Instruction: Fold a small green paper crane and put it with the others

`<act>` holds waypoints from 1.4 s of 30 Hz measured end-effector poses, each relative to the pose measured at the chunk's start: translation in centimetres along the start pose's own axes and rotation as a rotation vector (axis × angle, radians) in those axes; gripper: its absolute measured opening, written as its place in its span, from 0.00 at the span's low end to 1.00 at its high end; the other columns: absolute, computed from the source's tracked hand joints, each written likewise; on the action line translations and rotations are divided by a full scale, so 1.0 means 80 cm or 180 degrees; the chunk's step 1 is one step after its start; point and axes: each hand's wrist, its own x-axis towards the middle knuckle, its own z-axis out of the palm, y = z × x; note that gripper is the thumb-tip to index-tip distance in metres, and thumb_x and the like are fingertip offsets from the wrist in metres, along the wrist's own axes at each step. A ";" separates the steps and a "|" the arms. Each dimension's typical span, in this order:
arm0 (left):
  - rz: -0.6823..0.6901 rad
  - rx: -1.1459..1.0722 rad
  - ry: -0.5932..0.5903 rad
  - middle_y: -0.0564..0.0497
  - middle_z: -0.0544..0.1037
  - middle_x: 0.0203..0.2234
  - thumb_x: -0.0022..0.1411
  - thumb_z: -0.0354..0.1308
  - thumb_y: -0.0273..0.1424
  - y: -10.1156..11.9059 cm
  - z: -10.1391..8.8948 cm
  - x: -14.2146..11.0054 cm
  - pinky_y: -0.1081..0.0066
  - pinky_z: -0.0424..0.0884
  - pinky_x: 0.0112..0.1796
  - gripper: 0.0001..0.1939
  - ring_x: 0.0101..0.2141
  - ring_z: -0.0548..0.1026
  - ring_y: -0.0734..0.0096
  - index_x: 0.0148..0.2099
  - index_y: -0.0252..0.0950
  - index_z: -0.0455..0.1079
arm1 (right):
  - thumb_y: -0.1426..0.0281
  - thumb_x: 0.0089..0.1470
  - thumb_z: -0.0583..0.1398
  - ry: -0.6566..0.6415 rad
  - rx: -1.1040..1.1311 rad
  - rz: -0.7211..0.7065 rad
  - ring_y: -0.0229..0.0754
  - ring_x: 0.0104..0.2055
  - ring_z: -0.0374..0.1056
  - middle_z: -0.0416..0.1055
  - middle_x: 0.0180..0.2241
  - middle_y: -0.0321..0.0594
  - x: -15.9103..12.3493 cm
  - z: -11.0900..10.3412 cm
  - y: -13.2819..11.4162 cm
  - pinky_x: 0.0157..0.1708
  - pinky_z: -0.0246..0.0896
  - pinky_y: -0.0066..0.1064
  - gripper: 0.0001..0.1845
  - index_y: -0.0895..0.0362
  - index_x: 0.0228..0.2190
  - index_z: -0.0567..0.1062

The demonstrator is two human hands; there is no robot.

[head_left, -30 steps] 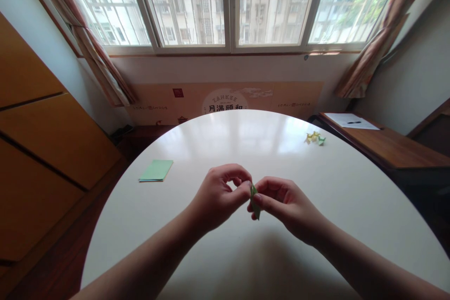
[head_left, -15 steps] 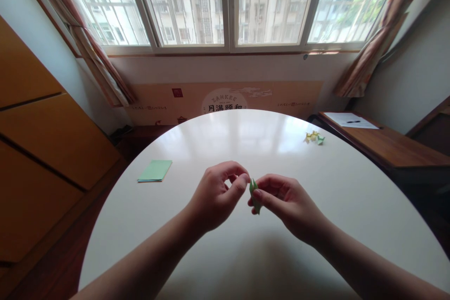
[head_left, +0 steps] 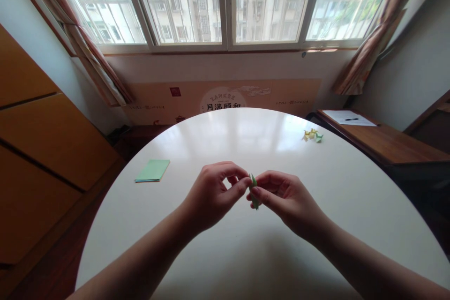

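A small piece of folded green paper [head_left: 255, 200], narrow and pointed at its ends, is held upright above the white table. My right hand [head_left: 286, 199] pinches it between thumb and fingers from the right side. From the left, my left hand [head_left: 221, 192] closes thumb and forefinger on the paper's upper edge. The fingertips cover part of the folds. On the table to the left lies a stack of green paper squares [head_left: 153, 170]. Several small folded paper figures [head_left: 312, 135], yellow and green, sit together at the far right of the table.
The round white table [head_left: 225, 136] stands before a barred window [head_left: 186, 4]. Beyond its right edge is a wooden side table [head_left: 397, 143] bearing a sheet of paper [head_left: 344, 117] and a pen [head_left: 351, 119]. An orange-brown cabinet [head_left: 52, 136] is at left.
My left fingertips have come in against the top of the folded green paper, where a slight gap showed before. The paper sits a little higher, and the view has shifted slightly.
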 end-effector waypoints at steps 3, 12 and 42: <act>-0.0108 -0.0053 -0.0042 0.48 0.80 0.27 0.63 0.59 0.30 -0.002 0.001 0.000 0.78 0.69 0.22 0.08 0.26 0.74 0.72 0.35 0.33 0.78 | 0.63 0.54 0.68 0.0070 -0.0058 0.0030 0.41 0.33 0.74 0.77 0.29 0.42 0.000 -0.001 0.000 0.35 0.70 0.32 0.12 0.60 0.34 0.79; -0.0427 -0.0417 -0.0073 0.49 0.80 0.26 0.62 0.60 0.33 -0.004 0.003 0.003 0.78 0.70 0.19 0.10 0.23 0.73 0.73 0.36 0.32 0.79 | 0.62 0.53 0.69 0.0262 -0.0106 0.0111 0.41 0.32 0.74 0.78 0.29 0.42 -0.002 -0.003 -0.001 0.34 0.70 0.32 0.13 0.59 0.31 0.78; -0.0286 -0.0357 -0.0035 0.50 0.78 0.26 0.62 0.60 0.30 -0.003 0.009 0.003 0.78 0.69 0.21 0.06 0.24 0.73 0.74 0.34 0.33 0.76 | 0.65 0.51 0.69 0.0241 -0.0282 0.0024 0.40 0.31 0.73 0.77 0.27 0.40 -0.002 0.001 0.000 0.32 0.66 0.29 0.10 0.60 0.30 0.78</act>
